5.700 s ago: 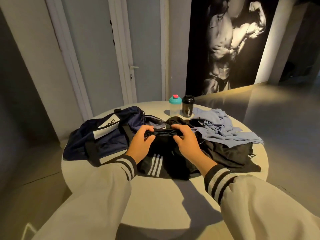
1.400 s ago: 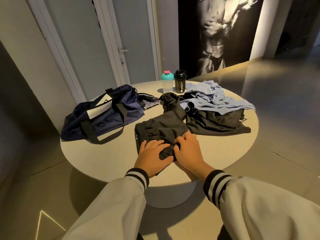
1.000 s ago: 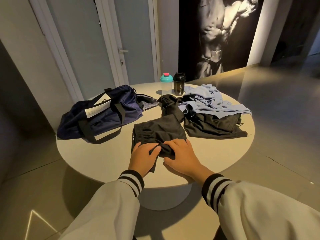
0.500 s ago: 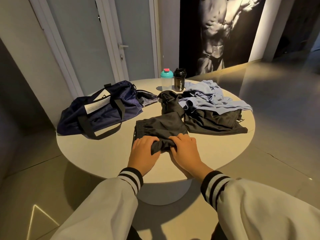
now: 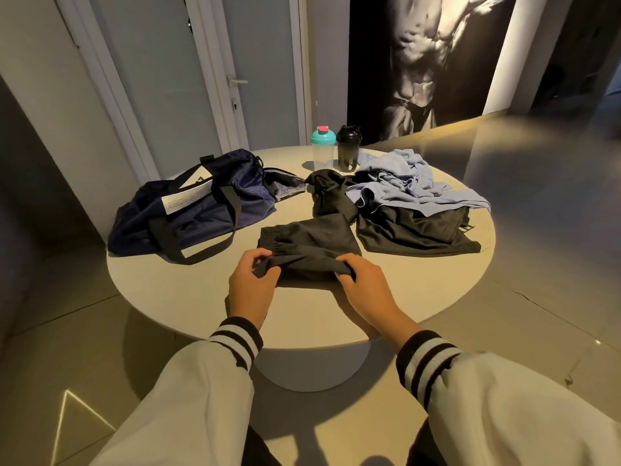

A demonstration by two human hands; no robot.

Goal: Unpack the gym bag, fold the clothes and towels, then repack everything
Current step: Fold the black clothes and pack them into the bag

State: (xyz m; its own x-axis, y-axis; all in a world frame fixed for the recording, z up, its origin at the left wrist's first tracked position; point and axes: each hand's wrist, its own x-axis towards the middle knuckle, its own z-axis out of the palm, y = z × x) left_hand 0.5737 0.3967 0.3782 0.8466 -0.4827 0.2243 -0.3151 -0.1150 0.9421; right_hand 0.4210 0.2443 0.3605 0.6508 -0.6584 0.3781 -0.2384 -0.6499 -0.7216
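Dark shorts [image 5: 307, 240] lie on the round table [image 5: 188, 290] in front of me, their near edge lifted and folding back. My left hand [image 5: 252, 285] grips the left end of that edge and my right hand [image 5: 364, 285] grips the right end. The navy gym bag [image 5: 191, 205] sits unzipped at the table's left. A crumpled light blue garment [image 5: 413, 190] rests on a black garment [image 5: 413, 233] at the right. Another black piece [image 5: 327, 193] lies bunched in the middle.
A teal-lidded shaker [image 5: 322, 148] and a black shaker [image 5: 347, 148] stand at the table's far edge. Behind are a closed door [image 5: 188, 72] and a large wall poster [image 5: 426, 58]. Tiled floor surrounds the table's pedestal.
Both hands have gathered the near edge of the shorts, spread apart along it and raised it off the table toward the waistband. The view has shifted slightly.
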